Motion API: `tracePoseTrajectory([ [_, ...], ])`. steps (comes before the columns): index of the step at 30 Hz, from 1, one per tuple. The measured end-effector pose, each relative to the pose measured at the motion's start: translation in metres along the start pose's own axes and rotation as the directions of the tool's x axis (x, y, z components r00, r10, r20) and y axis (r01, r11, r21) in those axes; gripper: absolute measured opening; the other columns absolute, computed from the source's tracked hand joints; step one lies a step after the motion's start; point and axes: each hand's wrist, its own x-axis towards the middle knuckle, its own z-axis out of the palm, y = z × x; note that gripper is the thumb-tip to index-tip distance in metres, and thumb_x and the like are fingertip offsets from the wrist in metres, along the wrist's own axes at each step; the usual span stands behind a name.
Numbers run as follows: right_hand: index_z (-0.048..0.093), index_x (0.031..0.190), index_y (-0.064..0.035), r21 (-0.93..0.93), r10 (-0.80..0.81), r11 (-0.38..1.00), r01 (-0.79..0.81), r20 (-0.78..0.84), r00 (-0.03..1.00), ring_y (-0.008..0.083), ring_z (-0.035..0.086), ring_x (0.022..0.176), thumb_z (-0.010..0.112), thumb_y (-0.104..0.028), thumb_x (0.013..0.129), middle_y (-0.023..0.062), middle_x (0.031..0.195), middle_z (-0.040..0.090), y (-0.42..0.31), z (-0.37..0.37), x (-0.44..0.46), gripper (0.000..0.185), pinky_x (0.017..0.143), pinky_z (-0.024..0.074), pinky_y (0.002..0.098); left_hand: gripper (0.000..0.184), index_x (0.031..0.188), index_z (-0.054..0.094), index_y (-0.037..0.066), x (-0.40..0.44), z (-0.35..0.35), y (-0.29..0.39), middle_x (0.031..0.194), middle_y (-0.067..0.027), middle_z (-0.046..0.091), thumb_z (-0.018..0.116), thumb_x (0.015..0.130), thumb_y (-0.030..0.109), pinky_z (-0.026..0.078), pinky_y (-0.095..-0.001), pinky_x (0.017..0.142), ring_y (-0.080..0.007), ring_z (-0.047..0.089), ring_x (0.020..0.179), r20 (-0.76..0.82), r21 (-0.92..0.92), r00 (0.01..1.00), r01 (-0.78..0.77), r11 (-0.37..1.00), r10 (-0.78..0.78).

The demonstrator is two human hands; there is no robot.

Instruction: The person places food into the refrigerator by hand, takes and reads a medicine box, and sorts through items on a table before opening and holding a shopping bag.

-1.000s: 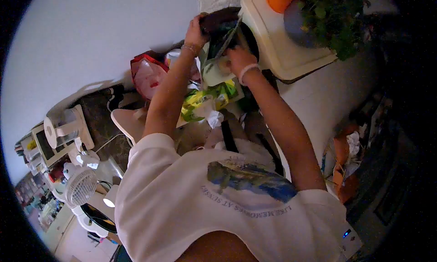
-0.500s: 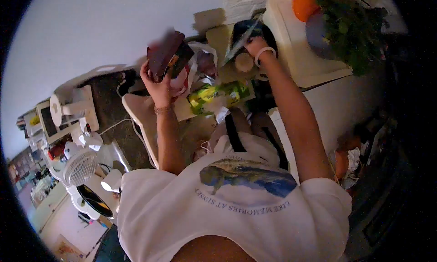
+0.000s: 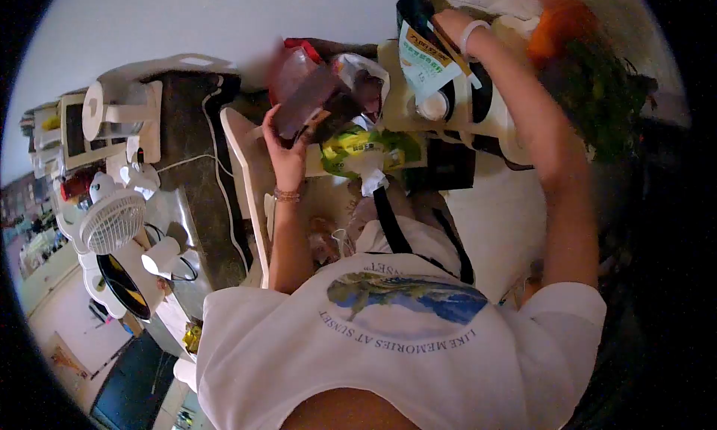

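Note:
My left hand point(image 3: 287, 157) is closed around a dark maroon box point(image 3: 306, 105), its surface blurred. At the upper right, my right hand point(image 3: 454, 30) grips the edge of a pale green and dark pouch point(image 3: 429, 64) with printed characters; its fingertips are partly hidden. Below the pouch stands a round pale-topped container point(image 3: 432, 105). A yellow-green tissue pack point(image 3: 340, 155) lies nearest my body, with a white tissue point(image 3: 373, 181) sticking out. Between the hands sits a white plastic bag point(image 3: 377, 73) with something dark inside. A red bag point(image 3: 302, 49) is behind the maroon box.
A pale chair-like panel point(image 3: 243, 176) stands left of my forearm. Further left are a white fan point(image 3: 112, 222), a white cup point(image 3: 160, 257) and a cable. An orange object point(image 3: 560, 34) and leafy greens point(image 3: 605, 105) lie at the right. A dark box point(image 3: 441, 165) sits below the container.
My right hand has moved up and right with the pouch, whose printed front now shows. The maroon box has tilted and dropped slightly in my left hand. The whole view has shifted.

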Motion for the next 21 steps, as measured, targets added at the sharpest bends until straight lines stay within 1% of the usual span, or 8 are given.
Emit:
tracePoseTrajectory([
  [1, 0.058, 0.072, -0.0022, 0.01, -0.061, 0.998, 0.062, -0.101, 0.993, 0.0332, 0.055, 0.07, 0.051, -0.018, 0.07, 0.0192, 0.077, 0.057, 0.003, 0.005, 0.004, 0.017, 0.061, 0.0431, 0.0355, 0.055, 0.115, 0.034, 0.007, -0.002, 0.0, 0.001, 0.111, -0.0061, 0.04, 0.059, 0.068, -0.003, 0.035, -0.0261, 0.083, -0.0163, 0.041, 0.1, 0.036, 0.02, 0.999, -0.028, 0.999, 0.027],
  [2, 0.057, 0.072, -0.0023, 0.073, -0.061, 0.995, 0.069, -0.105, 0.993, 0.0329, 0.055, 0.07, 0.05, -0.017, 0.07, 0.0189, 0.076, 0.057, 0.004, 0.005, 0.005, 0.016, 0.061, 0.043, 0.0357, 0.056, 0.115, 0.034, 0.007, -0.004, 0.001, 0.002, 0.11, -0.0059, 0.04, 0.059, 0.067, -0.004, 0.036, -0.026, 0.082, -0.0161, 0.041, 0.1, 0.078, 0.039, 0.996, -0.057, 0.998, 0.054],
  [7, 0.058, 0.07, -0.003, 0.336, -0.021, 0.941, 0.035, -0.046, 0.999, 0.0308, 0.056, 0.066, 0.05, -0.013, 0.068, 0.0169, 0.069, 0.057, -0.027, -0.064, -0.033, 0.013, 0.059, 0.0426, 0.0359, 0.061, 0.115, 0.034, 0.008, -0.015, 0.0, 0.008, 0.11, -0.0054, 0.04, 0.06, 0.062, -0.009, 0.036, -0.027, 0.085, -0.0159, 0.042, 0.099, 0.168, -0.074, 0.983, 0.087, 0.993, -0.074],
  [10, 0.059, 0.069, -0.0034, 0.386, 0.004, 0.923, 0.016, -0.051, 0.999, 0.0302, 0.056, 0.068, 0.049, -0.013, 0.067, 0.0171, 0.071, 0.058, -0.027, -0.088, -0.037, 0.013, 0.061, 0.0431, 0.0357, 0.062, 0.114, 0.031, 0.008, -0.015, 0.004, 0.019, 0.107, -0.008, 0.042, 0.056, 0.062, -0.014, 0.037, -0.0267, 0.084, -0.0168, 0.043, 0.099, 0.158, 0.058, 0.987, 0.031, 0.998, -0.04],
  [15, 0.061, 0.068, -0.0042, 0.243, 0.038, 0.97, -0.02, -0.067, 0.997, 0.0293, 0.057, 0.071, 0.049, -0.012, 0.066, 0.0175, 0.074, 0.058, 0.007, -0.045, 0.009, 0.015, 0.063, 0.044, 0.0352, 0.063, 0.115, 0.03, 0.007, -0.011, 0.01, 0.002, 0.105, -0.0081, 0.043, 0.054, 0.062, -0.016, 0.037, -0.0269, 0.084, -0.0168, 0.043, 0.099, 0.226, -0.109, 0.97, 0.121, 0.987, -0.094],
  [18, 0.059, 0.065, -0.003, -0.084, -0.036, 0.996, 0.035, -0.008, 0.999, 0.0294, 0.056, 0.064, 0.053, -0.011, 0.062, 0.0146, 0.066, 0.057, 0.018, 0.001, 0.032, 0.011, 0.059, 0.0426, 0.0341, 0.063, 0.117, 0.029, 0.007, -0.006, 0.019, 0.005, 0.107, -0.0081, 0.043, 0.056, 0.064, -0.013, 0.037, -0.0276, 0.084, -0.0172, 0.043, 0.099, 0.288, -0.091, 0.955, 0.096, 0.991, -0.066],
  [19, 0.059, 0.072, -0.0035, 0.026, 0.055, 0.998, -0.061, 0.193, 0.98, 0.03, 0.056, 0.071, 0.051, -0.008, 0.065, 0.0159, 0.075, 0.058, 0.014, 0.002, 0.038, 0.012, 0.065, 0.0437, 0.0353, 0.063, 0.118, 0.029, 0.007, -0.005, 0.023, 0.006, 0.108, -0.0082, 0.042, 0.058, 0.064, -0.011, 0.037, -0.0279, 0.085, -0.0173, 0.044, 0.099, 0.311, -0.066, 0.949, 0.073, 0.995, -0.049],
  [21, 0.059, 0.08, -0.0044, 0.047, 0.135, 0.99, -0.133, -0.039, 0.99, 0.0303, 0.056, 0.077, 0.05, -0.006, 0.067, 0.0166, 0.082, 0.057, 0.015, 0.019, 0.04, 0.016, 0.069, 0.0437, 0.0363, 0.064, 0.118, 0.028, 0.007, -0.003, 0.033, 0.005, 0.109, -0.0087, 0.042, 0.058, 0.064, -0.011, 0.037, -0.0283, 0.085, -0.0178, 0.043, 0.1, 0.353, -0.121, 0.935, 0.098, 0.988, -0.049],
])
